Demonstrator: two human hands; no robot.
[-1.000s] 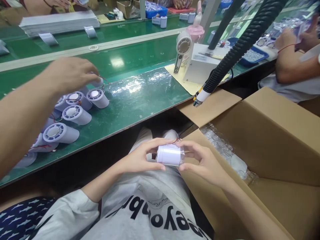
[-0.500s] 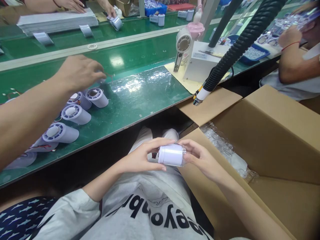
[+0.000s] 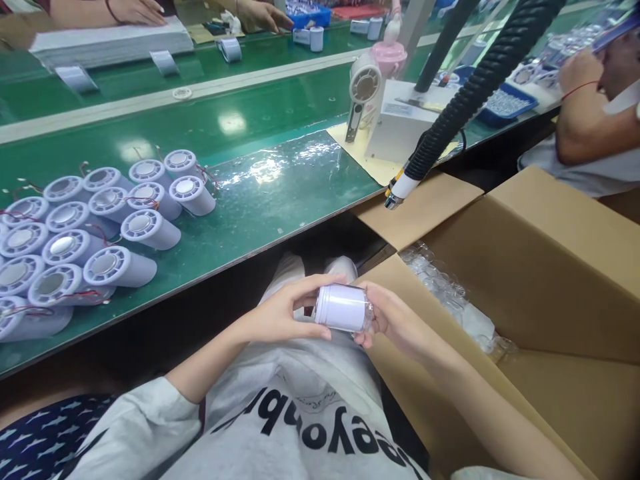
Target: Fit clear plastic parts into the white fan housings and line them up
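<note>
Above my lap I hold a pale lilac cylindrical housing (image 3: 344, 308) lying on its side. My left hand (image 3: 285, 310) grips its left end between thumb and fingers. At the right end, my right hand (image 3: 387, 312) has its fingers closed around a clear plastic cover (image 3: 369, 313) fitted over that end. How far the cover reaches along the housing is hard to see. On the green bench to the left stand several similar lilac housings (image 3: 151, 229), with round silvery centres and thin red and dark wires.
A large open carton (image 3: 560, 280) with clear plastic pieces (image 3: 450, 293) is at my right. A black corrugated hose (image 3: 470, 107) hangs over the bench edge. Behind it stand a handheld fan (image 3: 364, 90) and a white box (image 3: 397, 123). Co-workers' hands (image 3: 135, 10) show across the bench.
A co-worker's arm has left the housings on the left, uncovering them. My right fingers have shifted lower around the cover. Across the bench, another person's hand let go of a cylinder and moved right.
</note>
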